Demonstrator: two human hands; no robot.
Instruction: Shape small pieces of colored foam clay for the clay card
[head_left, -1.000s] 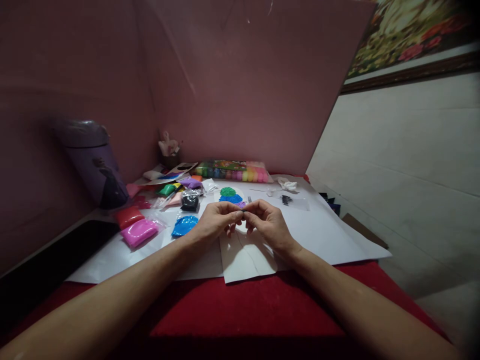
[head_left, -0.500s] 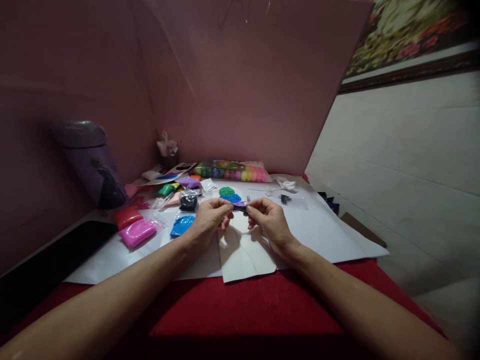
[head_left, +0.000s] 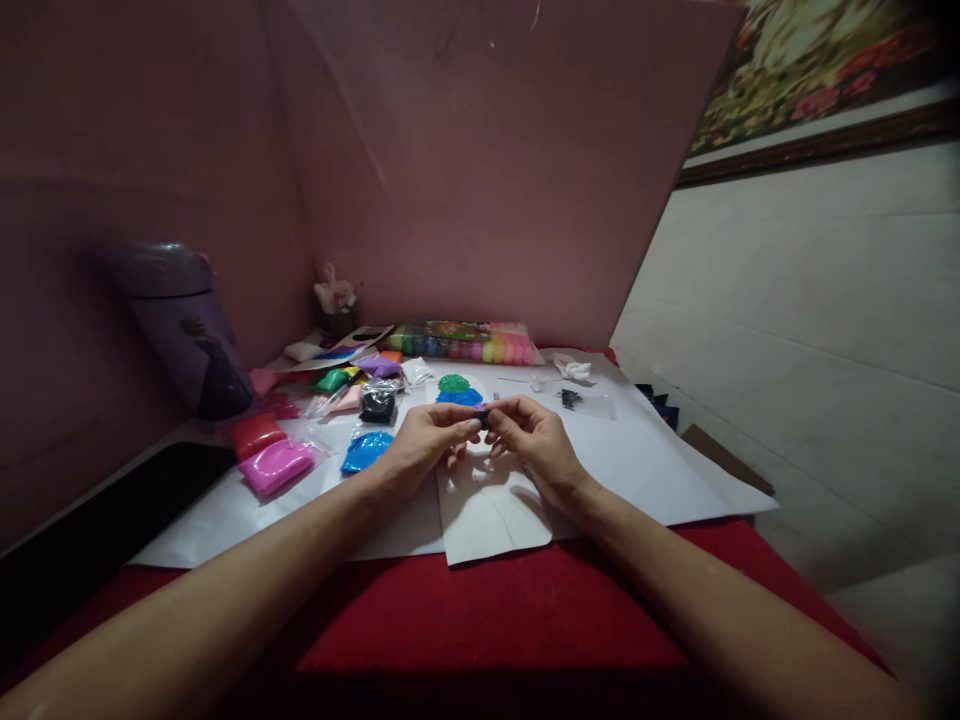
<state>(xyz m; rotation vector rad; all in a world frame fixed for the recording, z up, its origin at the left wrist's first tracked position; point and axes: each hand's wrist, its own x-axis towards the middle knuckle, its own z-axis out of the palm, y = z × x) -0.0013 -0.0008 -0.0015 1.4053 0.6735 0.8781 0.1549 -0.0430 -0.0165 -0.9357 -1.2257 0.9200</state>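
Observation:
Between the fingertips of both hands is a small lump of black modelling clay [head_left: 484, 419], partly covered by fingers. My left hand [head_left: 435, 432] pinches it from the left, and my right hand [head_left: 529, 432] pinches it from the right. Both hands hover above a cream sheet [head_left: 495, 510] at the front of the white paper [head_left: 645, 450]. Just beyond the fingers lie a green clay patch [head_left: 454, 383] and a blue clay patch [head_left: 459, 397], with a bit of purple showing behind the fingertips. Left of my left hand are a blue clay packet [head_left: 366, 452] and a black clay packet [head_left: 377, 402].
More clay packets, including a pink one [head_left: 276, 466] and a red one [head_left: 255, 437], lie at the left. A purple tumbler [head_left: 187, 340] stands behind them. A long pack of coloured clay [head_left: 461, 342] lies at the back. Crumpled white tissue [head_left: 573, 367] sits back right.
My hands have drawn closer together. The black clay, stretched as a strip between them before, now shows as a shorter lump at the fingertips.

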